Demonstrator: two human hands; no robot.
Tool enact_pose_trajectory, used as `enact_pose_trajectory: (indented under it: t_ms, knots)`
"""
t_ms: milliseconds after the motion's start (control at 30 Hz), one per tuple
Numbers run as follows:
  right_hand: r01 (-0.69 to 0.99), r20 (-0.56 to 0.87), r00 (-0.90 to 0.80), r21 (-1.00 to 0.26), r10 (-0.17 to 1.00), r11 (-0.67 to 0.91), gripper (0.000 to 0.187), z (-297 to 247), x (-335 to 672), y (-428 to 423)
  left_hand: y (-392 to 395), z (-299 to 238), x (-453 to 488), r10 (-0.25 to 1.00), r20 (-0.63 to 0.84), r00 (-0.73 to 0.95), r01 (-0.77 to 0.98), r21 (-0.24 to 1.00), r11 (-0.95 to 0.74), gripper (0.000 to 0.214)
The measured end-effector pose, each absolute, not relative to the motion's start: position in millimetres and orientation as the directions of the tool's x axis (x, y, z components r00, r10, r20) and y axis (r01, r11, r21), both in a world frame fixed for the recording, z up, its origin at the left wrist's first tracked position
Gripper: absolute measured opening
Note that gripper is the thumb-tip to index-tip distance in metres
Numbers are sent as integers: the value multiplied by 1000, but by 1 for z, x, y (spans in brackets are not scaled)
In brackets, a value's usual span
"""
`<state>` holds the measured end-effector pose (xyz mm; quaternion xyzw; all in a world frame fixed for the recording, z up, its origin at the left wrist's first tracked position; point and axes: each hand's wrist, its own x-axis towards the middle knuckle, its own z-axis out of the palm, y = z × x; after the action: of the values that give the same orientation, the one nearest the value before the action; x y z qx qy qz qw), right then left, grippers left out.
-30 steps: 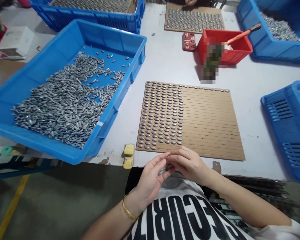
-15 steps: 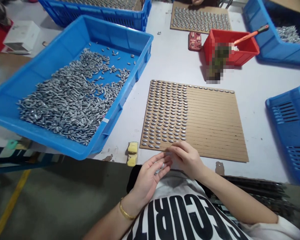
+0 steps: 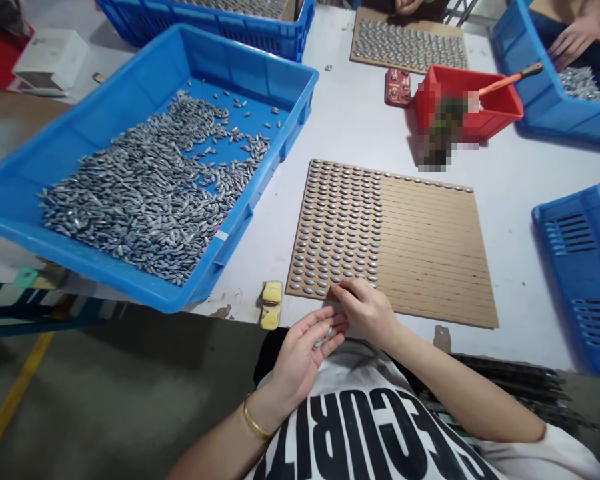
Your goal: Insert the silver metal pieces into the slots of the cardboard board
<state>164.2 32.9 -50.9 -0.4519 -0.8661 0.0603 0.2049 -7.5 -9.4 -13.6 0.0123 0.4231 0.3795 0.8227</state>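
My left hand (image 3: 305, 353) is cupped palm up below the board's near edge, its fingers curled around a few small silver spindle-shaped metal pieces (image 3: 323, 339). My right hand (image 3: 367, 310) rests over the near edge of a brown grooved board (image 3: 430, 253), thumb and fingers pinched together; whatever lies between the fingertips is hidden. Rows of silver pieces (image 3: 337, 227) fill the board's left part, and a single line of them runs along its far edge. The pinched fingertips are at the right end of the nearest row.
A large blue tray (image 3: 275, 167) heaped with loose silver pieces stands left. Yellow blocks (image 3: 271, 303) sit at the table edge. Behind the board are a red bin (image 3: 495, 120) with an orange-handled tool and another filled board (image 3: 410, 43). Blue crates stand right; another person's hand (image 3: 575, 40) reaches into one.
My right fingertips have moved from beside my left fingers slightly up onto the board's near edge. Another person's hand has appeared at the far-right crate. The view has shifted slightly.
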Motion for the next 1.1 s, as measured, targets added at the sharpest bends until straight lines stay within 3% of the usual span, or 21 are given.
enact_pose_trajectory:
  t_ms: [167,367,533,667,933,1100]
  knots:
    - [748,305,-504,-313,808,585,26,-52,164,35,-8,-11,-8,643,-684,344,-617,352,704,26]
    - [644,361,-413,-533,836,549,30,-32,166,28,-4,-7,-8,682,-666,302,-687,344,640,34]
    - [527,312,-577,-564,755,636,36,-7,157,19,1,-4,-3,704,-612,360,-726,290,623,42]
    - [523,227,-616,-598,755,607,37,-2,154,19,2,-3,3,707,-551,444,-697,283,659,48]
    - [595,125,-648,-532,751,602,15,5,158,10,-8,-4,13,603,-624,498,-594,262,761,51]
    - [644,54,-670,-455,740,616,11,9,158,6,-8,-3,20,578,-639,507,-594,226,772,48]
